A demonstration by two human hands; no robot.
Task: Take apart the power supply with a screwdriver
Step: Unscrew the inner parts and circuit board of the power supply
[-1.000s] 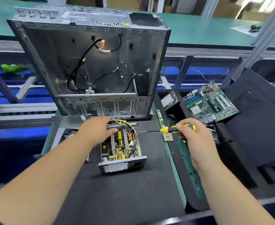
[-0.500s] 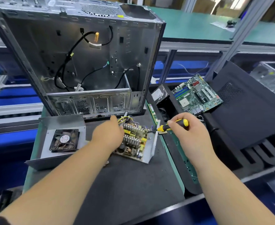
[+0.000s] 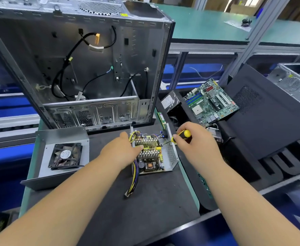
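At the far left of the black work mat [image 3: 145,201] sits the power supply cover [image 3: 57,157], lying open side up with its black cooling fan [image 3: 65,156] facing you. Behind it stands the emptied computer case [image 3: 85,68], black cables hanging loose inside. Your left hand [image 3: 122,151] rests on the left side of the opened power supply [image 3: 153,153], fingers fairly straight, fingertips touching the finned heatsinks on its circuit board; it presses rather than grips. The power supply sits near the middle of the mat, just in front of the case, with a bundle of yellow and purple wires [image 3: 133,178] trailing toward you. Your right hand [image 3: 197,144] is curled around the yellow and black screwdriver [image 3: 182,135], whose shaft points left into the unit's far right corner. Further right, a green motherboard [image 3: 211,102] leans in a black bin, beside a hard drive [image 3: 169,101].
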